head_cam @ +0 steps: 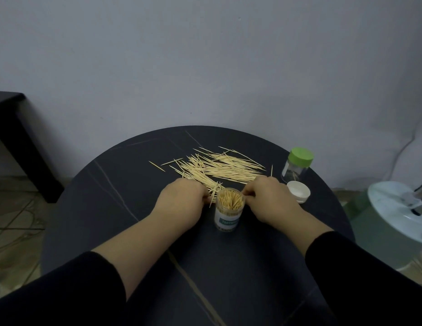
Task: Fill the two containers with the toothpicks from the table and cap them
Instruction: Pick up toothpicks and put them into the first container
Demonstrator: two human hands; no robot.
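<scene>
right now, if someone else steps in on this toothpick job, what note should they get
Left hand: curled fingers pinch a small bunch of toothpicks beside the open container.
Right hand: fingers curled at that container's rim; grip unclear.
Open container: upright mid-table, packed nearly full, uncapped; white cap lies to its right.
Second container: far right, green cap on, nearly empty.
Loose pile: on the table behind the hands.
Done: first container almost filled.
Left: cap it; uncap, fill and recap the second.
</scene>
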